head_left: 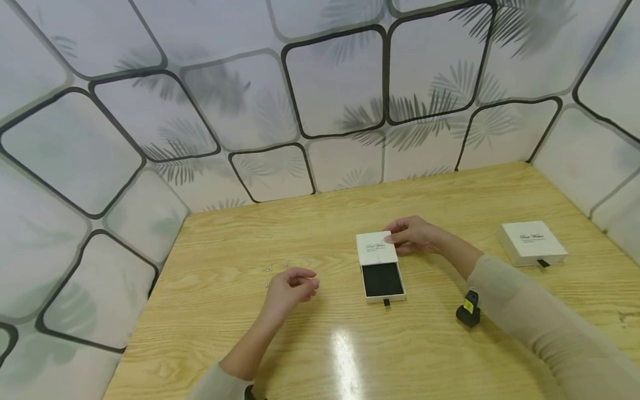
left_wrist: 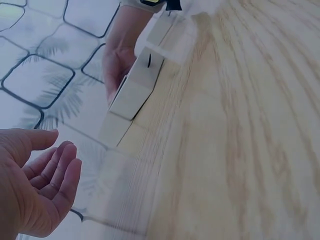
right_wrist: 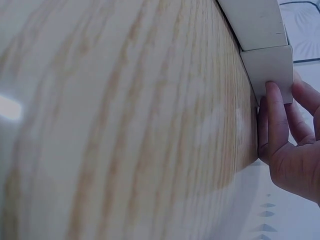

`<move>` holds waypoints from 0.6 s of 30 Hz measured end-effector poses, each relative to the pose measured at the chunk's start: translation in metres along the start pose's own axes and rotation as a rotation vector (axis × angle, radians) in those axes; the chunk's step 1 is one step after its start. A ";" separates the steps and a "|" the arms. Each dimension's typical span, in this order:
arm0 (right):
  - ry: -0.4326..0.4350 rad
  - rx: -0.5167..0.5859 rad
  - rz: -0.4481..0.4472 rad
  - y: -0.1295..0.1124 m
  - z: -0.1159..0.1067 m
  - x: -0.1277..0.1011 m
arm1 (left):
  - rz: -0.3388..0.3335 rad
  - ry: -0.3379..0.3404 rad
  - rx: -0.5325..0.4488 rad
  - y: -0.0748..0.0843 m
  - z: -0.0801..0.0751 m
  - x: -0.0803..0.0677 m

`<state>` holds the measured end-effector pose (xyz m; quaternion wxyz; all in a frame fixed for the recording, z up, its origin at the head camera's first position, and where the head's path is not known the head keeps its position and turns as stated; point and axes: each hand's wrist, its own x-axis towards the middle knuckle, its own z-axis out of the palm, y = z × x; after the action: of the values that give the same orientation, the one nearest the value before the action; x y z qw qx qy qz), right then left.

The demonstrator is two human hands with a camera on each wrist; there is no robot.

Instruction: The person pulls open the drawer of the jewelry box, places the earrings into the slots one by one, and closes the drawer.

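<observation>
A white drawer box (head_left: 377,250) lies mid-table with its drawer (head_left: 382,280) pulled toward me, showing a black insert. My right hand (head_left: 407,236) grips the far right corner of the box's sleeve (right_wrist: 267,67), fingers (right_wrist: 277,120) against its side. The left hand (head_left: 295,283) hovers over the table left of the box, its fingers loosely curled and holding nothing. In the left wrist view its palm (left_wrist: 40,185) is bare, and the box (left_wrist: 135,87) lies beyond it. A few tiny shiny pieces (head_left: 270,268) lie on the wood just past the left hand.
A second white box (head_left: 532,243), closed, sits at the right of the wooden table (head_left: 250,344). A small black device with a yellow label (head_left: 469,308) is beside my right forearm. Patterned walls enclose the table at the back and both sides.
</observation>
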<state>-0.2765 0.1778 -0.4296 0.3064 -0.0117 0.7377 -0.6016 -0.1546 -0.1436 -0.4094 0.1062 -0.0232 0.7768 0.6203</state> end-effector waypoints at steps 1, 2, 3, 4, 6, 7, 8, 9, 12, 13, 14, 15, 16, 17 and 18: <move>0.000 0.000 0.000 0.000 0.000 0.000 | -0.001 0.017 -0.003 0.000 -0.002 0.000; -0.003 -0.001 -0.001 0.000 0.000 0.000 | -0.002 0.033 -0.005 -0.001 -0.004 0.000; -0.002 -0.001 0.000 0.000 0.000 0.001 | -0.001 0.049 -0.006 -0.001 -0.006 -0.001; -0.003 -0.002 -0.001 0.000 0.000 0.001 | 0.001 0.064 -0.008 -0.001 -0.008 -0.001; -0.006 -0.006 -0.003 0.001 -0.001 0.002 | 0.005 0.088 -0.006 -0.003 -0.013 0.000; -0.007 -0.006 -0.004 0.001 -0.001 0.002 | 0.010 0.094 -0.005 -0.005 -0.015 0.000; -0.008 -0.008 -0.005 0.001 -0.001 0.002 | 0.010 0.101 -0.004 -0.006 -0.017 0.000; -0.006 -0.008 -0.004 0.001 -0.001 0.002 | 0.012 0.105 -0.001 -0.007 -0.019 0.000; -0.006 -0.015 -0.006 0.000 -0.001 0.001 | 0.009 0.113 0.019 -0.008 -0.026 0.000; -0.004 -0.016 -0.005 0.000 -0.001 0.001 | 0.009 0.118 0.025 -0.008 -0.028 0.000; -0.002 -0.018 -0.005 0.000 -0.002 0.001 | 0.006 0.123 0.032 -0.008 -0.030 0.000; -0.001 -0.019 -0.004 0.000 -0.001 0.001 | 0.004 0.130 0.036 -0.008 -0.033 0.001; -0.003 -0.020 -0.004 0.000 -0.002 0.001 | 0.004 0.138 0.039 -0.008 -0.035 0.001; -0.003 -0.019 -0.004 0.000 -0.002 0.001 | 0.002 0.146 0.041 -0.009 -0.037 0.002; -0.003 -0.019 -0.004 0.000 -0.002 0.001 | -0.001 0.150 0.039 -0.009 -0.039 0.002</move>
<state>-0.2782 0.1788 -0.4305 0.3063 -0.0170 0.7427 -0.5951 -0.1603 -0.1835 -0.4103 0.0482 -0.0681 0.7944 0.6017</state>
